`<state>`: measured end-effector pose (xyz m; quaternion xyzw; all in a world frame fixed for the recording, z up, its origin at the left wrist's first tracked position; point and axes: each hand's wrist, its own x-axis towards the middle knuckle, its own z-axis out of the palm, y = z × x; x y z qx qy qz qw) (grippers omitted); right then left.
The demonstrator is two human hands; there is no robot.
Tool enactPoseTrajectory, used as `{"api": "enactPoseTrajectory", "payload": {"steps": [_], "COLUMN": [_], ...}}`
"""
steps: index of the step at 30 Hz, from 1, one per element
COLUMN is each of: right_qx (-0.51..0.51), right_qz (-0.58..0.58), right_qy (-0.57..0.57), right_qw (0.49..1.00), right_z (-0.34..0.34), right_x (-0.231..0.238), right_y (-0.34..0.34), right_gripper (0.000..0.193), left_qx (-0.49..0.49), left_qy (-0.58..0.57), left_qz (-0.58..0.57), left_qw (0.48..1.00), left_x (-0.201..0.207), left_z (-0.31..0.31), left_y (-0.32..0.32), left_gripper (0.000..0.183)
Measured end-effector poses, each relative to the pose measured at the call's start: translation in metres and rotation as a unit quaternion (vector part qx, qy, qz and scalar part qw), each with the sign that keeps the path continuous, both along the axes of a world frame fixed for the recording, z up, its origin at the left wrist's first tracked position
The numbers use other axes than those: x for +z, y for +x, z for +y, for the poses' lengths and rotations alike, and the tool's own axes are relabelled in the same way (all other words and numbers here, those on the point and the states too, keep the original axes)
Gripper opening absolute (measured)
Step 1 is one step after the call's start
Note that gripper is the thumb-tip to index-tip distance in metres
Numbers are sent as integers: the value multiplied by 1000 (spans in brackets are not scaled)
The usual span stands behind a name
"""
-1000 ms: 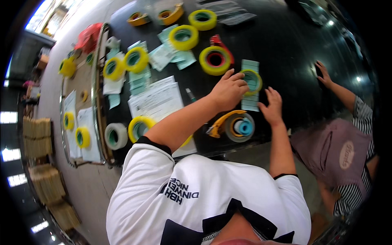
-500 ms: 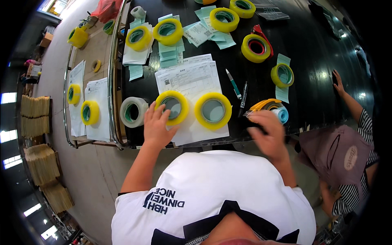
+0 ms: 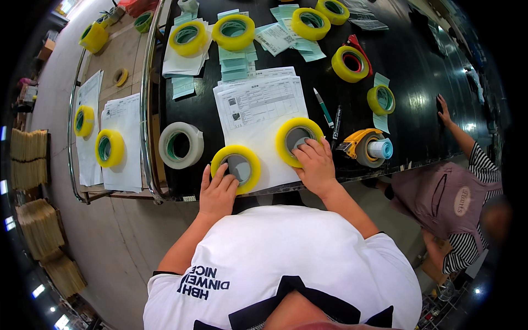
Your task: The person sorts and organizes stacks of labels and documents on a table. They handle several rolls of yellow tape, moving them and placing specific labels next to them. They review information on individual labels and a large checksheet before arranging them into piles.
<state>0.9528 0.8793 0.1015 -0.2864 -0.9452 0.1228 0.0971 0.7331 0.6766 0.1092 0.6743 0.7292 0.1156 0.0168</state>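
Two rolls of yellow tape lie on printed paper sheets (image 3: 258, 102) at the near edge of the black table. My left hand (image 3: 218, 193) grips the left tape roll (image 3: 254, 171), its fingertips over the rim at the hole and its thumb at the outer side. On the right tape roll (image 3: 284, 135), my right hand (image 3: 315, 164) holds the near rim, fingers reaching into the hole. A clear tape roll (image 3: 195, 146) sits left of my left hand. Right of my right hand stands an orange tape dispenser (image 3: 356, 142) with a light blue paper roll (image 3: 380, 148) against it.
A green-and-white pen (image 3: 323, 107) and a black marker (image 3: 336, 125) lie beyond my right hand. Farther back, yellow tape rolls (image 3: 233, 32) weigh down paper slips. A red tape dispenser (image 3: 357, 48) is among them. A metal-railed cart (image 3: 144, 110) adjoins at left; a co-worker's hand (image 3: 444, 113) rests on the table.
My right hand has gone from beside the orange dispenser to the right tape roll. My left hand has drawn the left roll nearer; the right roll sits slightly farther away on the sheets.
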Motion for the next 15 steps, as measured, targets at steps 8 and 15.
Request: {"api": "enactPoseTrajectory", "payload": {"steps": [8,15], "right_qx": [7,8], "right_qz": [2,11], "right_qy": [-7,2], "right_qw": [1000,1000], "right_z": [0,0], "right_x": [-1,-3], "right_y": [1,-1], "right_gripper": [29,27], "left_qx": [-6,34], "left_qy": [-35,-39], "left_qz": [-82,-102], "left_qw": [996,993], "left_x": [10,30], "left_z": [3,74], "left_y": [-6,3], "left_gripper": [25,65]}}
